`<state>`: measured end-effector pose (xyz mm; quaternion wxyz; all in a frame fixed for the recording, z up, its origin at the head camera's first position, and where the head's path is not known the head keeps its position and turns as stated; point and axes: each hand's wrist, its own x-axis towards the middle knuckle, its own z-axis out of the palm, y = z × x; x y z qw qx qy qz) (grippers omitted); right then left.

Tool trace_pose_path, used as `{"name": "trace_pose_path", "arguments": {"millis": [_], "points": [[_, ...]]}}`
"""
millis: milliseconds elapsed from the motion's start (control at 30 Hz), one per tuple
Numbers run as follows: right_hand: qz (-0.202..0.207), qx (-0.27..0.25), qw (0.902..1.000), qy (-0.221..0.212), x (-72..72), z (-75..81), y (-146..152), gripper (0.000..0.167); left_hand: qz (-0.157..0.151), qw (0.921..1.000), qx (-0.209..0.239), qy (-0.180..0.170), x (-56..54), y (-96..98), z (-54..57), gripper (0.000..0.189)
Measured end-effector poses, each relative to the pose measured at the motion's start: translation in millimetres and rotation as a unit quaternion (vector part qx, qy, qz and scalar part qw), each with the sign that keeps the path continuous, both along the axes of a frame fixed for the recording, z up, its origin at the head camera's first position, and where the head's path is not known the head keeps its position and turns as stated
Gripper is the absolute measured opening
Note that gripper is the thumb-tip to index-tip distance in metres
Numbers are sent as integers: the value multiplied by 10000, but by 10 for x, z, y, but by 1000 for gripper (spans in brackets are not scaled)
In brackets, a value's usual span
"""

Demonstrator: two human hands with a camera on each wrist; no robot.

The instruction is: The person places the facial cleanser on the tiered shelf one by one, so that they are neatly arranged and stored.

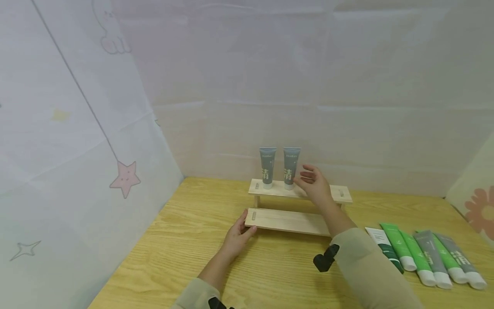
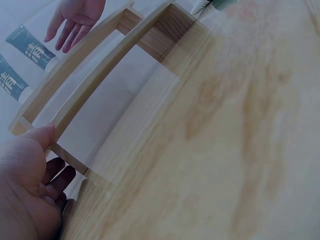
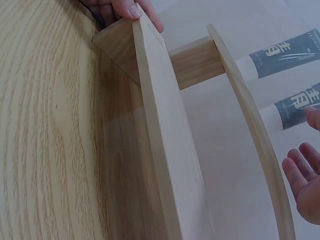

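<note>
Two grey squeeze tubes stand upright on their white caps on the upper tier of a two-step wooden rack (image 1: pixel 287 221): a left tube (image 1: pixel 267 167) and a right tube (image 1: pixel 291 168). My right hand (image 1: pixel 314 184) is just right of the right tube, fingers spread apart. In the right wrist view its thumb (image 3: pixel 313 118) overlaps that tube's edge; whether it touches cannot be told. My left hand (image 1: pixel 236 238) grips the left end of the lower tier, thumb (image 2: pixel 41 136) at the board's edge and fingers curled beside the end support.
Several tubes lie side by side on the wooden table (image 1: pixel 185 240) at the right: a white and dark green tube (image 1: pixel 384 249), green tubes (image 1: pixel 399 246) and grey tubes (image 1: pixel 434 257). A pale printed cloth (image 1: pixel 247 86) hangs behind the rack and along the left side.
</note>
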<state>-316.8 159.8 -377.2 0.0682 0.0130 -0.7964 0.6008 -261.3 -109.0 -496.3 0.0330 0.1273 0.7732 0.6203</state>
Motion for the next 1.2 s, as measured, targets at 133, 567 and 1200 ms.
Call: {"name": "trace_pose_path", "arguments": {"millis": [133, 567, 1200], "points": [[-38, 65, 10000, 16, 39, 7, 96, 63, -2, 10000, -20, -8, 12, -5, 2, 73], [-108, 311, 9993, 165, 255, 30, 507, 65, -109, 9999, 100, -19, -19, -40, -35, 74], [-367, 1013, 9930, 477, 472, 21, 1074, 67, -188, 9995, 242, -4, -42, -55, -66, 74]]}}
